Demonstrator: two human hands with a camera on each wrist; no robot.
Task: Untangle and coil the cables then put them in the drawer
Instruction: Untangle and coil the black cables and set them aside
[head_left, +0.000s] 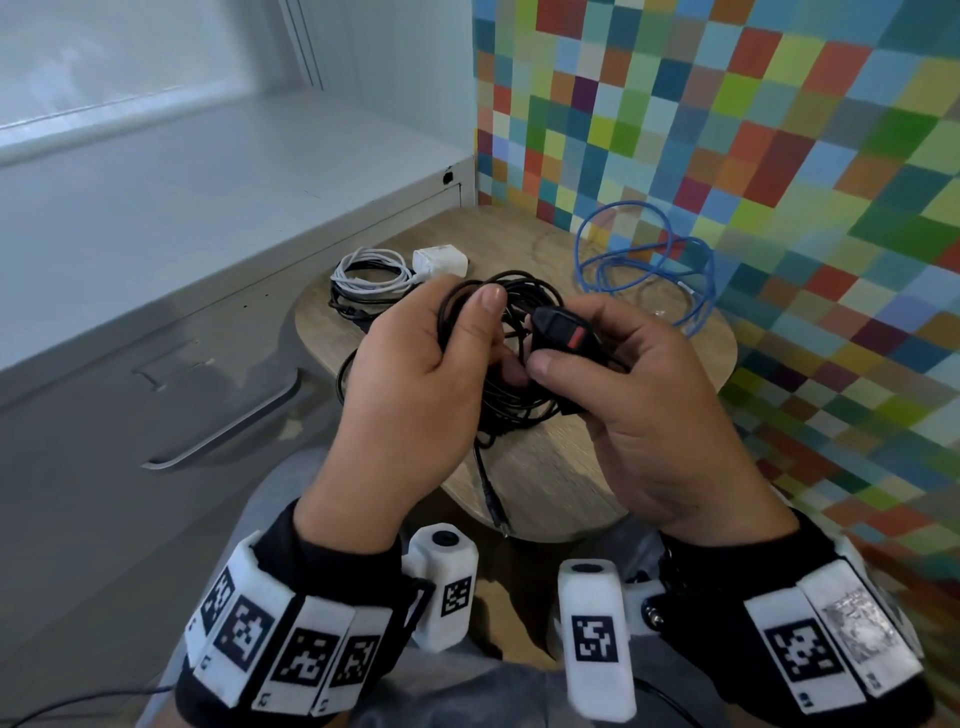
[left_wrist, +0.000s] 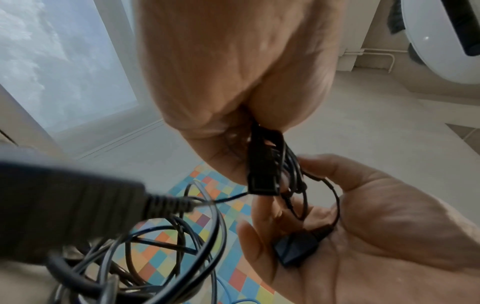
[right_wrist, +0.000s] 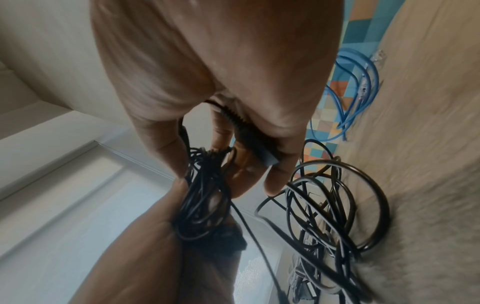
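Left hand (head_left: 410, 374) gripping black cable (head_left: 511, 299), right hand (head_left: 639, 395) apparently pinching plug (head_left: 563, 332)

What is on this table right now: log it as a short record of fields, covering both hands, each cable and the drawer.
left hand: grips a bundle of thin black cable, thumb on top
right hand: holds the black plug with a red patch
loose end: a black connector hangs below the bundle
white cable: coiled on the round wooden table, beside a white adapter
blue cable: loose loops at the table's far right
thicker black cable: tangled on the table
drawer: shut, handle at the person's left
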